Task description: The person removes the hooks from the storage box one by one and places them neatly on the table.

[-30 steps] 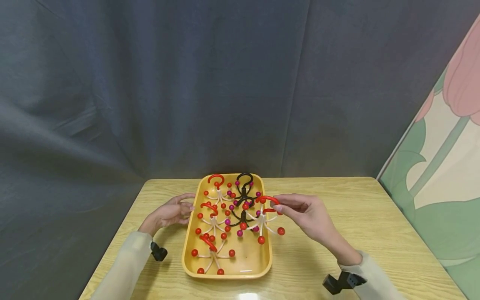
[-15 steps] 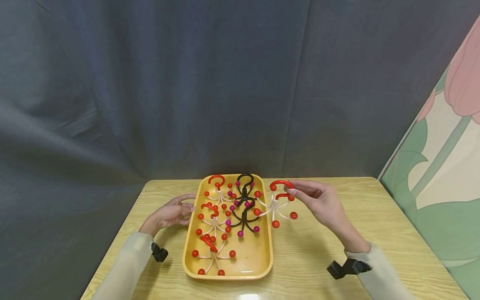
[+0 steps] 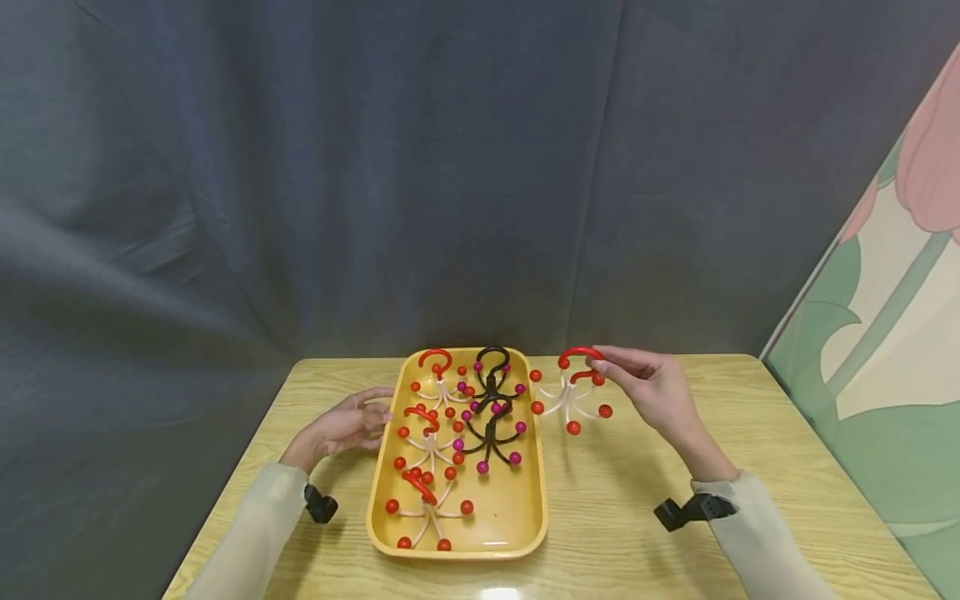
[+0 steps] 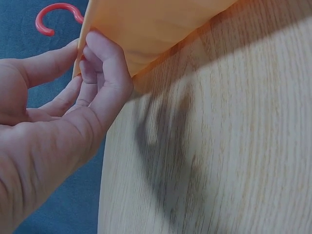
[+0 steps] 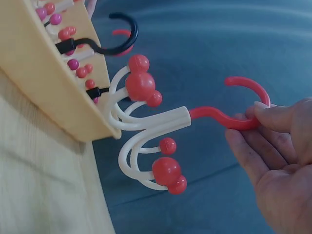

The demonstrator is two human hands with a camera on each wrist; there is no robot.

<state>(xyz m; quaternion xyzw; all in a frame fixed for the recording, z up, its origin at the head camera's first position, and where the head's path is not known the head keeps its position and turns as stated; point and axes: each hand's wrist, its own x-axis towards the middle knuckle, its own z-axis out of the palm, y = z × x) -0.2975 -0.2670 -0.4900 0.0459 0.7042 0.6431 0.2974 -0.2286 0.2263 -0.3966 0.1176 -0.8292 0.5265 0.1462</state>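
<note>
My right hand pinches the red curved handle of a hook-topped piece between thumb and fingers. White prongs tipped with red balls spread from its lower end. In the head view it hangs just right of the yellow tray, above the table. My left hand grips the tray's left rim between thumb and fingers. Inside the tray stand similar pieces: red-hooked white ones, such as the near one, in a column at left, and two black ones with magenta balls, such as the front one, at right.
The tray stands on a light wooden table. A dark grey-blue curtain hangs behind the table's far edge. At the right is a wall panel painted with tulips. A black camera is strapped to each wrist.
My right hand has carried the red-hooked piece up and to the right, from above the tray's right side to outside its rim. The left hand stays at the tray's left rim.
</note>
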